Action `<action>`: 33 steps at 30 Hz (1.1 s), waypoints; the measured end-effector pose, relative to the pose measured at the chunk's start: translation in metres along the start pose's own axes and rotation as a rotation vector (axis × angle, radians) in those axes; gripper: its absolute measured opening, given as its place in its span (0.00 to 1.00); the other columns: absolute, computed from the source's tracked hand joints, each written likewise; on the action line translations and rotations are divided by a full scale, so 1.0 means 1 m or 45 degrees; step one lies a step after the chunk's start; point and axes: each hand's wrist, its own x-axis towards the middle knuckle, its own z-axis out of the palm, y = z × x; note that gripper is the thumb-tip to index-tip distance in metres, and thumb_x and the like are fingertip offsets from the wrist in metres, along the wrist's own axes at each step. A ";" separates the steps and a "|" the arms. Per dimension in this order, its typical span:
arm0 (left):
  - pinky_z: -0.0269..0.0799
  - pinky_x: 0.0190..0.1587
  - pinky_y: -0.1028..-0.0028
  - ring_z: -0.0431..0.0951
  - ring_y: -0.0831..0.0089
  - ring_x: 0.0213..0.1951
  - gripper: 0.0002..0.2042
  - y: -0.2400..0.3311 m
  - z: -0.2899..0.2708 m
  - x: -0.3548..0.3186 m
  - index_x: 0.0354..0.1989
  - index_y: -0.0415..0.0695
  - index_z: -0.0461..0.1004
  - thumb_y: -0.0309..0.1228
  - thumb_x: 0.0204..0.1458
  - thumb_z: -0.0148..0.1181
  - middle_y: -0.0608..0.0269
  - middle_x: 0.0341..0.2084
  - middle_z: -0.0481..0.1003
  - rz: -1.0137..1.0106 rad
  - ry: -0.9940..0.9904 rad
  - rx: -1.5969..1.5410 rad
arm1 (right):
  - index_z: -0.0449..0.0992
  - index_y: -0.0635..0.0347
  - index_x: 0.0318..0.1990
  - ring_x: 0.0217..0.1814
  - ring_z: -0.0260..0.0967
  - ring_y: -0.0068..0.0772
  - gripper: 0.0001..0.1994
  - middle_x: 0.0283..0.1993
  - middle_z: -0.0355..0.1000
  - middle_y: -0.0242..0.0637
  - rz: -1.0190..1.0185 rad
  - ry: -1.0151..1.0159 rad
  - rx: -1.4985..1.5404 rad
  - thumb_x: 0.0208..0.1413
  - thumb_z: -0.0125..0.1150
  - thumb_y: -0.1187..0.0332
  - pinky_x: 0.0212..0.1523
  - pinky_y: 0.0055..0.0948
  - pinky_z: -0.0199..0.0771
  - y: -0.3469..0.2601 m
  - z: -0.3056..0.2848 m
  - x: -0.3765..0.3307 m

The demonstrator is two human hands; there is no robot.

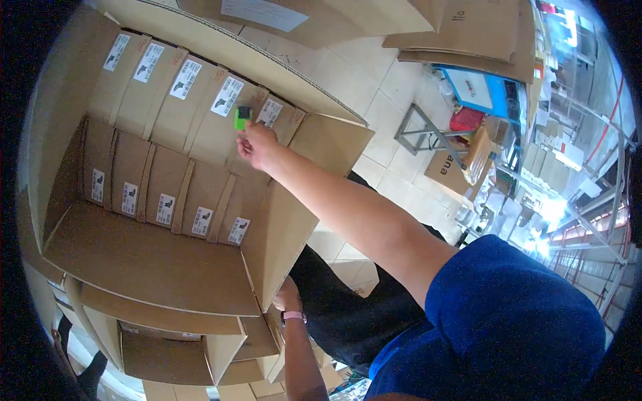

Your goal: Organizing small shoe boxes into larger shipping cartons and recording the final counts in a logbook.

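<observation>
Your right hand reaches out over the big open carton, fingers closed around a small green scanner that sits just above the far row of boxes. Your left hand is low, by the carton's near right corner, touching the cardboard wall; whether its fingers are curled or spread cannot be told, since the wall hides them.

The carton's flaps stand open on all sides: the far flap leans away, the right flap juts out beside your forearm, and the near flap lies flat toward you. Inside, two rows of brown boxes stand on edge, packed tight side by side. The far row carries white rectangular labels near the top, each with a dark picture and bar lines. The near row has smaller white labels low on each box.

Below the carton, more open cardboard boxes are stacked. To your right the pale tiled floor is open, with a grey metal frame, flat cardboard sheets, a blue panel and a red basket further off.
</observation>
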 end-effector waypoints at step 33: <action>0.79 0.54 0.66 0.81 0.65 0.48 0.19 0.097 0.020 -0.025 0.53 0.46 0.75 0.47 0.64 0.55 0.61 0.46 0.80 -0.970 0.063 -3.788 | 0.81 0.62 0.51 0.55 0.73 0.59 0.19 0.50 0.74 0.53 -0.961 -1.311 -2.923 0.52 0.59 0.85 0.57 0.47 0.73 0.099 -0.087 -0.153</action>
